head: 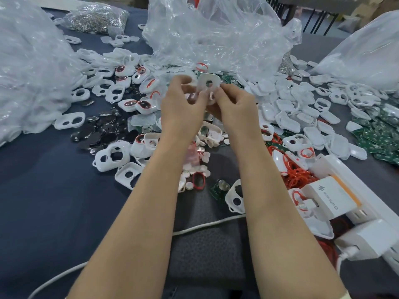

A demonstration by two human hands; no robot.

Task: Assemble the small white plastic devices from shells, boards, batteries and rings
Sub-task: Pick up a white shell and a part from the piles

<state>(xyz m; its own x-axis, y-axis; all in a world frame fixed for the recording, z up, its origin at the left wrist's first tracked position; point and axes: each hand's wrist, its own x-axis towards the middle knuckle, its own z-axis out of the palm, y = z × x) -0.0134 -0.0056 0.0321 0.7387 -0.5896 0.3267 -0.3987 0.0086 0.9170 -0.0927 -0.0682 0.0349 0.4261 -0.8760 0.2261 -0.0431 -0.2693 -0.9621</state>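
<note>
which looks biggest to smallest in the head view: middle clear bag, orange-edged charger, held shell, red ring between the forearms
1. clear bag
2. orange-edged charger, though it sits nearer the camera
3. held shell
4. red ring

The shell in the grip is plain white, grey inside its round hole. Left of the grip, the devices are white with red rims round dark glossy windows. Lower left lie shiny black discs. Below and right of the grip the rings are bright red. Far right, the boards are green with pale dots. The cloth is dark slate blue, and the bag behind the grip is clear. The charger is white with an orange edge and grey lettering.
</note>
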